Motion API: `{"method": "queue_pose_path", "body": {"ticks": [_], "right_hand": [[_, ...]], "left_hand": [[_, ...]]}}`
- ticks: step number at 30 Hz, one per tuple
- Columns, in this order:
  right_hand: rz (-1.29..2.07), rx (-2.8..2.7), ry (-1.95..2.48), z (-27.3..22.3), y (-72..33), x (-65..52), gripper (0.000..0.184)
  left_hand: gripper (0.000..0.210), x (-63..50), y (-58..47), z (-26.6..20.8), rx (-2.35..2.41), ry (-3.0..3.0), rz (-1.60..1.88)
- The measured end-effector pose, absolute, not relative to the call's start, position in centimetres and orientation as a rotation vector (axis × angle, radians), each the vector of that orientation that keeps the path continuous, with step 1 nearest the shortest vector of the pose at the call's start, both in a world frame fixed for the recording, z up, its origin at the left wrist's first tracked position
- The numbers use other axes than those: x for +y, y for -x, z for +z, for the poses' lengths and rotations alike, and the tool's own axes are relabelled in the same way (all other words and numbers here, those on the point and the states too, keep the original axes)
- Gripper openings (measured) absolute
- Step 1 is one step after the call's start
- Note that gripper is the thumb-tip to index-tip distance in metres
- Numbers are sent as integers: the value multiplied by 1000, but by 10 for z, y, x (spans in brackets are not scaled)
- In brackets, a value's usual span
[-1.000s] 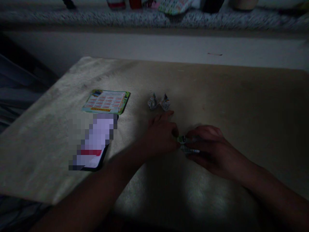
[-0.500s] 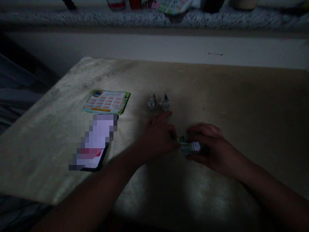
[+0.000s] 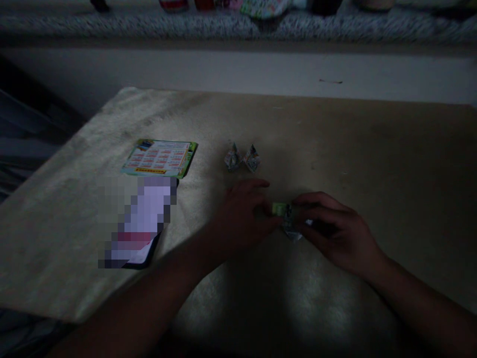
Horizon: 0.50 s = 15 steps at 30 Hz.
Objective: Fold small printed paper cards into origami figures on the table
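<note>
Dimly, over the table point(image 3: 372, 154), the left hand point(image 3: 248, 209) reached from eight o'clock and the right hand point(image 3: 337, 231) from four, fingers curled. Toward ten lay a printed card point(image 3: 160, 158), its rows illegible. Centrally, both hands pinched a small folded paper point(image 3: 282, 209) (partly green, any lettering too blurred to read).

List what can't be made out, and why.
Head view: parts of the folded paper, hidden by the left hand and right hand.
Head view: screen content of the phone, pixelated.
Head view: text on the card, too small.
Head view: top of the patterned item, cut by the upper edge.
</note>
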State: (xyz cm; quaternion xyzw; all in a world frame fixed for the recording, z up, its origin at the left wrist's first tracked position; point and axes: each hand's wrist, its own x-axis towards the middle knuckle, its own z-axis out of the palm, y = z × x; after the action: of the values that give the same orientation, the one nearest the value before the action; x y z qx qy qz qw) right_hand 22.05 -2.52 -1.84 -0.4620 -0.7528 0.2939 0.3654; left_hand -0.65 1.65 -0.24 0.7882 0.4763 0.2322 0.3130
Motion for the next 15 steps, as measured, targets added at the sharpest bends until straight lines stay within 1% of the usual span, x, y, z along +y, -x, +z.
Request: {"method": "queue_pose_path", "body": {"ticks": [3, 5, 9, 13, 15], "right_hand": [[814, -1798, 1163, -15, -218, -27, 13], [819, -1740, 1140, -14, -216, -28, 14], [854, -1638, 1107, -12, -213, -28, 15], [880, -1571, 1126, -12, -210, -31, 14], [907, -1488, 1160, -11, -207, -34, 18]], "left_hand": [[16, 17, 4, -4, 1217, -1987, 727], [19, 16, 2, -6, 1213, -1912, 777], [26, 15, 0, -6, 1236, -1757, 759], [19, 12, -1, -2, 1055, -1714, 731], [17, 11, -2, 0, 1013, -1709, 768]]}}
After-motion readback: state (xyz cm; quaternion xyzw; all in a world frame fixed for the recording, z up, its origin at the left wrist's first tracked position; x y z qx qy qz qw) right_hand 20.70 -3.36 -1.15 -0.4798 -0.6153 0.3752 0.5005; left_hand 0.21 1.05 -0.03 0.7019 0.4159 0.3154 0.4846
